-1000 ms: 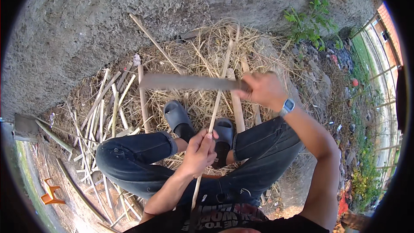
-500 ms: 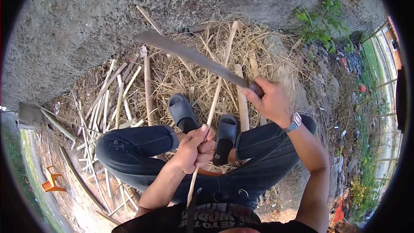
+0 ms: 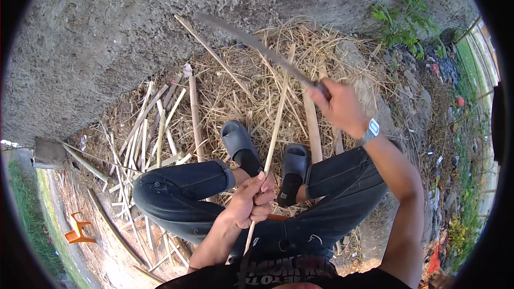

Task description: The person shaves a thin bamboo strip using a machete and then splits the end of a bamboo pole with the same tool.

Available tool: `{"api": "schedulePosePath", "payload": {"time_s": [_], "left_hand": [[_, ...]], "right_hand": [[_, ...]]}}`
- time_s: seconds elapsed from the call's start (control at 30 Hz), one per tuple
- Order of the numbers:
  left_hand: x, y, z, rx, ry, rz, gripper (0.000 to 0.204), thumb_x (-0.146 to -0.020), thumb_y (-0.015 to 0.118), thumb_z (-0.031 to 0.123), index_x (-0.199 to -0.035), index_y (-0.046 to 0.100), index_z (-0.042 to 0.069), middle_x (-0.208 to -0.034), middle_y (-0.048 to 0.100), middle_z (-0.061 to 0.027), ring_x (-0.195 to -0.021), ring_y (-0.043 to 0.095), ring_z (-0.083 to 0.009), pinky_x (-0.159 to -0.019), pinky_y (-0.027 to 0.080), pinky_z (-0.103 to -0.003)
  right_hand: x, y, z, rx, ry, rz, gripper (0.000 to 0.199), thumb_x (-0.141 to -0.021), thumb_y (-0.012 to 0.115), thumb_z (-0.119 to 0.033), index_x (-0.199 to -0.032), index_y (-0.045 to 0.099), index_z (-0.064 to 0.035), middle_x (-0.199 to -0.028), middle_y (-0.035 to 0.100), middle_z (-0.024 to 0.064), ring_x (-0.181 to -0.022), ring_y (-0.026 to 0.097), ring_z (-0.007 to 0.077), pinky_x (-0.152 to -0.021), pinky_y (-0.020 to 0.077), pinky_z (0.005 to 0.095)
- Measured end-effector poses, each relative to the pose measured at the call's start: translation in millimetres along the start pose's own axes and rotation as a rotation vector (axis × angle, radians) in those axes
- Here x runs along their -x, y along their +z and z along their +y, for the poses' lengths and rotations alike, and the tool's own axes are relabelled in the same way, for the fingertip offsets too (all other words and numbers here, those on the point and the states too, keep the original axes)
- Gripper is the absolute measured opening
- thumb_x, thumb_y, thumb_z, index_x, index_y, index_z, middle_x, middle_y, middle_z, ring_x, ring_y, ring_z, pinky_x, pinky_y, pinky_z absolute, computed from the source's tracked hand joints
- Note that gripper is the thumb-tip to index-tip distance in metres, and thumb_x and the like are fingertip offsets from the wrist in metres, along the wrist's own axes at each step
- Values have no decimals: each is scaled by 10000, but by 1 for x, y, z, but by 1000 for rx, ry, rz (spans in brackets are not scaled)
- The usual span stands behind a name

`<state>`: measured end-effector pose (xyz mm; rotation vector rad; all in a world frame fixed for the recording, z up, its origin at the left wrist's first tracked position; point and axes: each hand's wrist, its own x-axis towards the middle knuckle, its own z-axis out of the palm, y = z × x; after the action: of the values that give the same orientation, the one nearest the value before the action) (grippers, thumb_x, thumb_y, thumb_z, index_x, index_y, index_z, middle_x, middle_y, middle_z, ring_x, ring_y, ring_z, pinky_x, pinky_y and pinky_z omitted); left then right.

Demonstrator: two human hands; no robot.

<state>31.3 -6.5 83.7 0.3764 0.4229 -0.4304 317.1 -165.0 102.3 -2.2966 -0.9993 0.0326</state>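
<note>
My left hand [image 3: 251, 202] is closed around a long, thin bamboo strip [image 3: 280, 112] between my knees. The strip slants away from my lap toward the straw-covered ground, its far end widening a little. In my right hand [image 3: 342, 108], which wears a watch at the wrist, is the handle of a machete [image 3: 266, 52]. Its long dark blade points up and left, crossing over the strip's far part in the picture. Whether blade and strip touch I cannot tell.
Several split bamboo pieces [image 3: 144, 139] lie left of my feet. Thicker poles [image 3: 196, 123] rest on the straw [image 3: 227, 93]. A rough grey wall [image 3: 123, 27] rises ahead. A green plant [image 3: 401, 24] grows at the right, and an orange plastic chair [image 3: 79, 230] stands far left.
My right hand has lifted the machete farther from me, and the blade now slants more steeply. My left hand keeps its grip on the strip. The whole view has shifted slightly.
</note>
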Motion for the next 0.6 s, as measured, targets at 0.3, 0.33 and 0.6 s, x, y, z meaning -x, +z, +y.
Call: {"api": "schedulePosePath", "payload": {"time_s": [0.3,0.33,0.6], "left_hand": [[17,15,-4,-263,25,113,369,-1098,414,439,-901,452,129,-632,260,63,-461,188,-36,-395,136,-238],[21,12,-6,-264,27,107,369,-1098,414,439,-901,452,129,-632,260,63,-461,188,-36,-395,136,-238],[-21,9,39,-491,483,277,321,-1096,457,237,-1311,549,18,-684,351,33,-505,287,-39,-444,233,-208]], "right_hand": [[-34,-32,41,109,159,92,596,-969,608,-563,-798,600,8,-567,537,178,-508,559,365,-524,442,443],[-51,-43,69,188,266,134,616,-981,596,-553,-792,600,33,-568,528,194,-498,529,372,-526,427,448],[-2,-28,26,-378,319,191,552,-1004,588,-520,-815,614,-2,-558,542,77,-527,567,152,-513,434,314]]}}
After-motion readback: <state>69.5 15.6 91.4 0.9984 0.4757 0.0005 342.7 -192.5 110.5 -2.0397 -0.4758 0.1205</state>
